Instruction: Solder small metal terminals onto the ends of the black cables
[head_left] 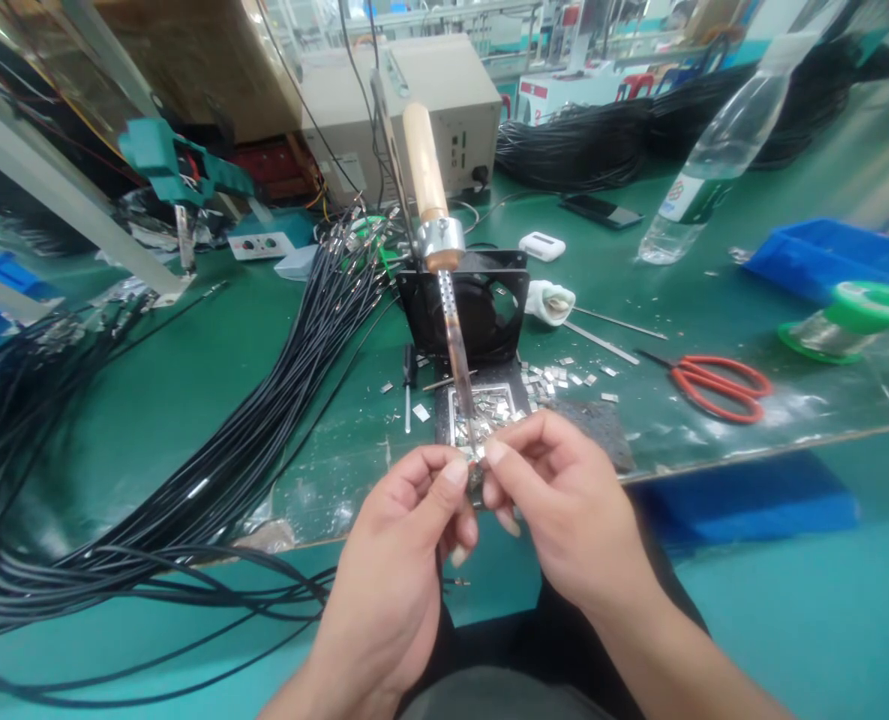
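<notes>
Left hand (395, 560) and right hand (564, 510): both grips pinched shut on small metal piece (476, 470), at soldering iron (444, 290) tip, above table (189, 380) edge. Best kept steady, fingertips clear of hot tip.

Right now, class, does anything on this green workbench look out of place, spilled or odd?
Yes. Small silver metal clips lie scattered loose over the green bench beside the small metal tray, as though spilled. The clear plastic bottle appears to lean. Both hands pinch one small piece.
</notes>
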A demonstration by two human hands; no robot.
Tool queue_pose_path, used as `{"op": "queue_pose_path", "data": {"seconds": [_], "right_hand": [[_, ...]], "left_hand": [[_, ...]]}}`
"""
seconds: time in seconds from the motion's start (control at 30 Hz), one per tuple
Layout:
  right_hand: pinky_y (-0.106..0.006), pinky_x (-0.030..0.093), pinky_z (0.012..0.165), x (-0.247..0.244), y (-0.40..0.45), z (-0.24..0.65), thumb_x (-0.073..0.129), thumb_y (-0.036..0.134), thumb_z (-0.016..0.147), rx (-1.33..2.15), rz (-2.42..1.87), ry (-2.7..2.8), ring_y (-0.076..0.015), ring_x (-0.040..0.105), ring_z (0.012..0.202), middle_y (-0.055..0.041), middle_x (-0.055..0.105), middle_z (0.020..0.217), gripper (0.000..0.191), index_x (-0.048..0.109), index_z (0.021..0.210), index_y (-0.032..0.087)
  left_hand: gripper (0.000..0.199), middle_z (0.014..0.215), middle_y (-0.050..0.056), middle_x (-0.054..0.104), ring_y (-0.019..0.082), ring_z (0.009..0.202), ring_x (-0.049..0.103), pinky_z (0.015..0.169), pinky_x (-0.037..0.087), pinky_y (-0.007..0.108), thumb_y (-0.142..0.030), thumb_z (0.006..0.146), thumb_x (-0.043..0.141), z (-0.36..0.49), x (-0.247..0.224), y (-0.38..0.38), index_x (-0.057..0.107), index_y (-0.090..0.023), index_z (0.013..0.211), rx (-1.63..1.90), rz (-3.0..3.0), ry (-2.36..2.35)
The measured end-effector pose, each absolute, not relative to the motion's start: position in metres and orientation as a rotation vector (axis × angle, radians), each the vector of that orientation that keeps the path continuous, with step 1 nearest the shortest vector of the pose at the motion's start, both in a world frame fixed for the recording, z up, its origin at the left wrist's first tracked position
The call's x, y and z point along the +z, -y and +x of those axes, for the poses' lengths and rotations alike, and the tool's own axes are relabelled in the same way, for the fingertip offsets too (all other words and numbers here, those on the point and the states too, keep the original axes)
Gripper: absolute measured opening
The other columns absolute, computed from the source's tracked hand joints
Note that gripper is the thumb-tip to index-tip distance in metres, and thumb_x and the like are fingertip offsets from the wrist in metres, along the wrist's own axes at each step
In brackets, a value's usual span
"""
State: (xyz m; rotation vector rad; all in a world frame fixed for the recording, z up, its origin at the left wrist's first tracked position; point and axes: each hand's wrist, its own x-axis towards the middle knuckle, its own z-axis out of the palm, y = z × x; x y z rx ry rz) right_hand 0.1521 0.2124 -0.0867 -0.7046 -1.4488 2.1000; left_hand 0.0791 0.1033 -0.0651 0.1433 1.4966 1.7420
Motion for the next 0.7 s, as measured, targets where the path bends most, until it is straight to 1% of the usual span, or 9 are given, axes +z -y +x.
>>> {"op": "queue_pose_path", "data": {"seconds": [0.3, 0.57, 0.7], "right_hand": [[-0.015, 0.046, 0.044, -0.0834, -0.2123, 0.1519, 0.075, 0.026, 0.089, 2.123, -0.714, 1.438, -0.0058, 0.056, 0.044, 0.0019, 0.065, 0.056, 0.021, 0.059, 0.079, 0.016], [-0.012, 0.046, 0.043, -0.0798, -0.2137, 0.1503, 0.072, 0.023, 0.09, 2.128, -0.692, 1.44, -0.0047, 0.057, 0.044, 0.0031, 0.065, 0.054, 0.019, 0.057, 0.078, 0.016], [-0.012, 0.047, 0.044, -0.0798, -0.2131, 0.1507, 0.072, 0.022, 0.09, 2.117, -0.69, 1.454, -0.0045, 0.057, 0.043, 0.0031, 0.065, 0.054, 0.02, 0.057, 0.078, 0.016]], "left_hand": [[0.019, 0.073, 0.001, 0.061, 0.009, 0.061, 0.051, 0.053, 0.044, 0.019, -0.029, 0.098, 0.07, 0.0798, -0.0638, -0.105, 0.064, -0.013, 0.088, 1.757, 0.145, -1.432], [0.018, 0.075, 0.001, 0.062, 0.009, 0.062, 0.052, 0.054, 0.045, 0.019, -0.028, 0.1, 0.068, 0.0798, -0.0655, -0.1035, 0.064, -0.013, 0.09, 1.763, 0.152, -1.439], [0.02, 0.073, 0.001, 0.061, 0.009, 0.06, 0.051, 0.053, 0.043, 0.019, -0.028, 0.099, 0.069, 0.0796, -0.0649, -0.1039, 0.064, -0.013, 0.087, 1.763, 0.159, -1.444]]}}
